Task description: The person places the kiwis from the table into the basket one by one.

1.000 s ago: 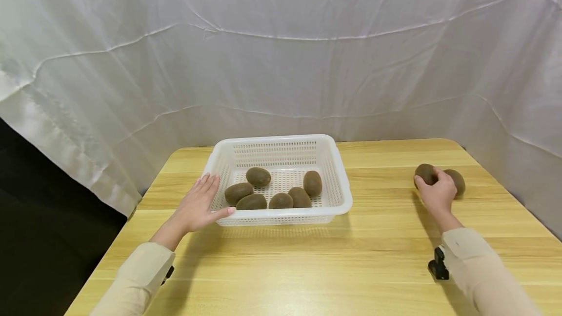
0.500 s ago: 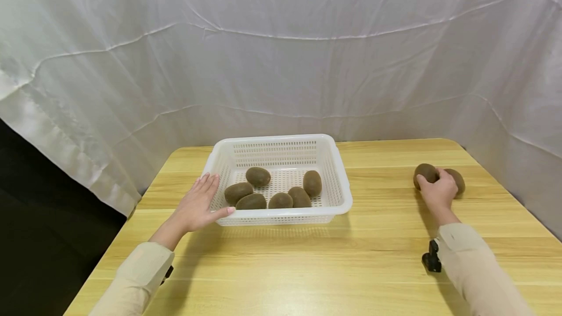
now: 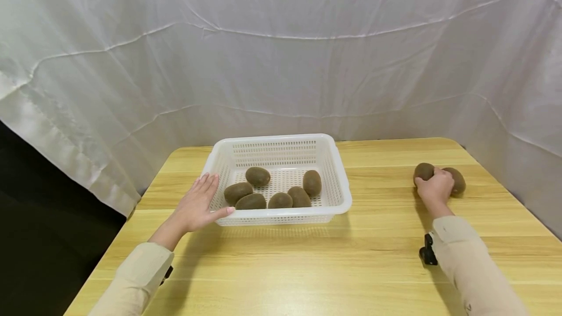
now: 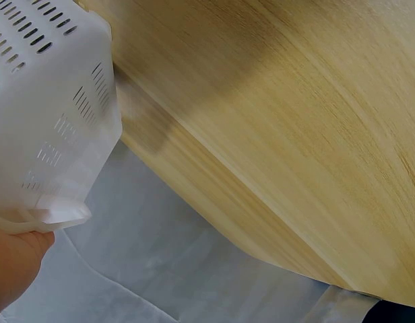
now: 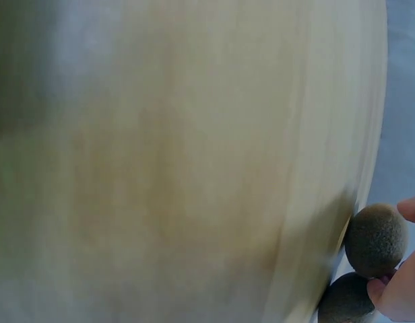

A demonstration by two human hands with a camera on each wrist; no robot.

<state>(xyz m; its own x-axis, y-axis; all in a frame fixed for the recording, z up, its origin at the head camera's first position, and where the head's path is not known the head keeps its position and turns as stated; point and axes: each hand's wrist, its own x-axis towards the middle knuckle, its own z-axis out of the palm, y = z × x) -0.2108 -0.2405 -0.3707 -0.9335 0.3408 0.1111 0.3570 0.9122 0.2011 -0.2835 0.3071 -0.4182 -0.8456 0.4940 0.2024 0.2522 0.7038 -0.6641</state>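
In the head view a white plastic basket [image 3: 281, 212] stands mid-table, holding several brown kiwis [image 3: 257, 176]. My left hand [image 3: 198, 206] rests on its near left corner, fingers spread straight over the left rim and thumb along the front rim. The left wrist view catches part of that hand [image 4: 15, 269] at the rim. On the right of the table, my right hand [image 3: 434, 189] pinches a kiwi [image 3: 423, 171] between thumb and fingers. A second kiwi [image 3: 457, 182] lies just right of the fingers. Both kiwis show in the right wrist view, the pinched kiwi [image 5: 376, 240] between the digits.
The wooden table [image 3: 281, 267] has rounded far corners. A pale curtain [image 3: 281, 72] hangs behind it and along the sides. Dark cloth [image 3: 48, 238] is at the left edge. A small black device [image 3: 428, 250] is strapped at the right wrist.
My right forearm and wrist have shifted slightly left and forward, while the hand stays at the same kiwi. The left hand and basket have not visibly moved.
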